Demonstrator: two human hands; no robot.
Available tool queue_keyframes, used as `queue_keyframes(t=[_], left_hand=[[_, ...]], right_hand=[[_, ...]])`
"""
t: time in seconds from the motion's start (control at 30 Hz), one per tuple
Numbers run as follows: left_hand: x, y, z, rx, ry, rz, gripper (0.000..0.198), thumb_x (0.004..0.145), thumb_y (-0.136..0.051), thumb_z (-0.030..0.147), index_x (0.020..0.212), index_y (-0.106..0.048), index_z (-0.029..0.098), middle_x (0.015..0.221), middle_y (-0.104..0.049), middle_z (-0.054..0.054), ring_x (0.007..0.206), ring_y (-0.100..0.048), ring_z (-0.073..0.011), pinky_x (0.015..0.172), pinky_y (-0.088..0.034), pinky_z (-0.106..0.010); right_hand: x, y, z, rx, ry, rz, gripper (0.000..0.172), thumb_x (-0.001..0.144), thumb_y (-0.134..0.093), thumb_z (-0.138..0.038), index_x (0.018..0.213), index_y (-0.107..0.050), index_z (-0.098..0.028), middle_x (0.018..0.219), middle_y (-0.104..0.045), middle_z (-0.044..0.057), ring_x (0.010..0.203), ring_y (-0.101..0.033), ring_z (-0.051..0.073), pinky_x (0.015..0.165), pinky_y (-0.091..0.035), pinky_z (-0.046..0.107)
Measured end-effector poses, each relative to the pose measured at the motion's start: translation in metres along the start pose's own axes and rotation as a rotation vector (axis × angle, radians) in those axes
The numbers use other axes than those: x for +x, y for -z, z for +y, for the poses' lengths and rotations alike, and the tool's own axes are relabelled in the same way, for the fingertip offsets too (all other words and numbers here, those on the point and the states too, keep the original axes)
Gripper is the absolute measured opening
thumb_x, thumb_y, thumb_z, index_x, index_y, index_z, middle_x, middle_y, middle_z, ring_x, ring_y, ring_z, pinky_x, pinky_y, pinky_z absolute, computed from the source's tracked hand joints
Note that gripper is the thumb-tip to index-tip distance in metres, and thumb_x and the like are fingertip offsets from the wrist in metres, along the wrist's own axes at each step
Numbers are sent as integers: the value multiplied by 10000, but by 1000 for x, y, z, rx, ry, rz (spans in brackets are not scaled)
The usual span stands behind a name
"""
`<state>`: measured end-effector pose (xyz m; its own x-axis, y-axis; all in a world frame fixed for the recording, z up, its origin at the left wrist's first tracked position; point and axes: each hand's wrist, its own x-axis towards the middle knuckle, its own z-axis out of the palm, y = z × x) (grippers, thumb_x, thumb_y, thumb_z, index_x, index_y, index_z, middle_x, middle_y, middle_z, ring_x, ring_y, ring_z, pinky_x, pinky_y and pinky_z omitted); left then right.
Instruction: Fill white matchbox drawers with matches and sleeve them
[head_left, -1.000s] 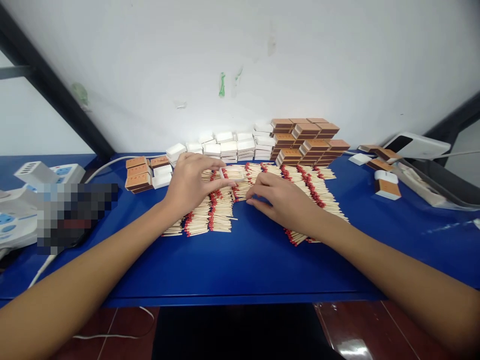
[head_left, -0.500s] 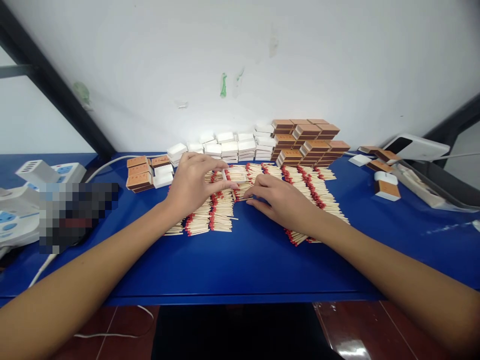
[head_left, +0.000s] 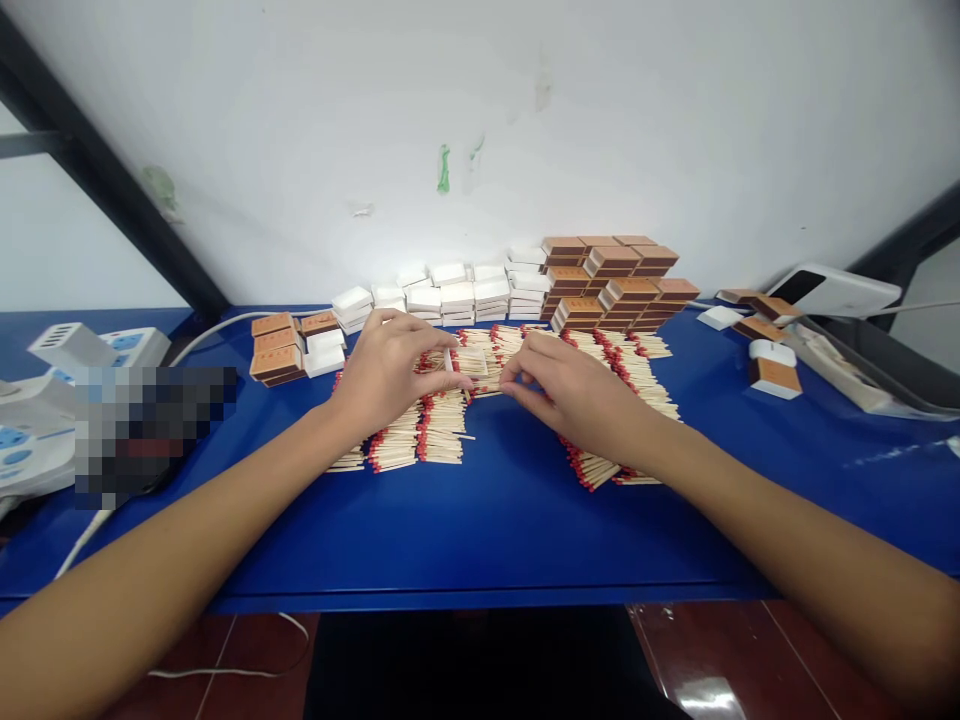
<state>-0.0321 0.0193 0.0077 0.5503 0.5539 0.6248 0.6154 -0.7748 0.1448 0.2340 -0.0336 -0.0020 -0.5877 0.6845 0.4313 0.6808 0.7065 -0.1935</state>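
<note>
My left hand (head_left: 386,370) holds a small white matchbox tray (head_left: 480,372) by its left end, thumb in front and fingers behind. Matches lie inside the tray, which rests among rows of red-tipped matches (head_left: 442,430). Just right of the tray is my right hand (head_left: 566,385), its thumb and index finger pinched together over the matches. Whatever its fingertips hold, if anything, is too small to make out. More matches (head_left: 637,375) spread behind and beneath the right hand.
White trays (head_left: 442,295) stand stacked along the wall, beside a pile of brown matchboxes (head_left: 611,285). More brown boxes (head_left: 277,345) sit at the left. Power strips (head_left: 135,345) and a blurred dark object (head_left: 165,430) lie far left. A white device (head_left: 840,290) is at the right.
My right hand has shifted slightly up and right, its fingertips drawing closer together. More matches show in the tray. My left hand stays nearly in place.
</note>
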Motion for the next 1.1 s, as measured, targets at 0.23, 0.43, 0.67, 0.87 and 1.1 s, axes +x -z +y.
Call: queue_keyframes(t=[0.23, 0.43, 0.67, 0.87, 1.1], left_hand=[[-5, -3, 16, -90, -72, 19, 469, 755, -913, 554, 1067, -779, 231, 1000, -819, -18, 984, -741, -227, 1009, -448, -402], [-5, -2, 30, -121, -84, 67, 453, 743, -923, 542, 1066, -785, 256, 1007, -825, -5, 994, -738, -223, 1000, -467, -398], [-3, 1, 28, -147, -4, 46, 412, 783, -902, 573, 1035, -781, 271, 1013, -828, 2, 979, -751, -223, 1022, -473, -408], [-4, 1, 28, -173, -18, 59, 424, 779, -900, 578, 1040, -784, 265, 985, -826, 7, 962, -749, -217, 995, -479, -394], [-2, 2, 25, -164, -25, 62, 438, 758, -913, 563, 1042, -783, 255, 986, -824, -1, 956, -754, -220, 994, -475, -394]], right_hand=[[3, 6, -12, -51, -4, 159, 121, 1087, -527, -217, 1002, -611, -203, 961, -621, 80, 874, -588, 236, 768, -444, 357], [4, 6, -22, -35, -41, 175, 150, 1088, -496, -231, 1006, -620, -212, 979, -620, 99, 891, -583, 251, 773, -458, 381], [4, 8, -18, -10, -33, 205, 136, 1088, -513, -253, 1055, -640, -219, 979, -639, 103, 948, -609, 276, 822, -475, 411], [4, 8, -15, 24, -39, 179, 126, 1078, -534, -219, 1005, -636, -217, 953, -627, 85, 916, -603, 254, 784, -447, 380], [4, 9, -18, 53, -50, 220, 97, 1075, -558, -249, 1045, -648, -228, 939, -628, 65, 852, -584, 229, 759, -444, 368]])
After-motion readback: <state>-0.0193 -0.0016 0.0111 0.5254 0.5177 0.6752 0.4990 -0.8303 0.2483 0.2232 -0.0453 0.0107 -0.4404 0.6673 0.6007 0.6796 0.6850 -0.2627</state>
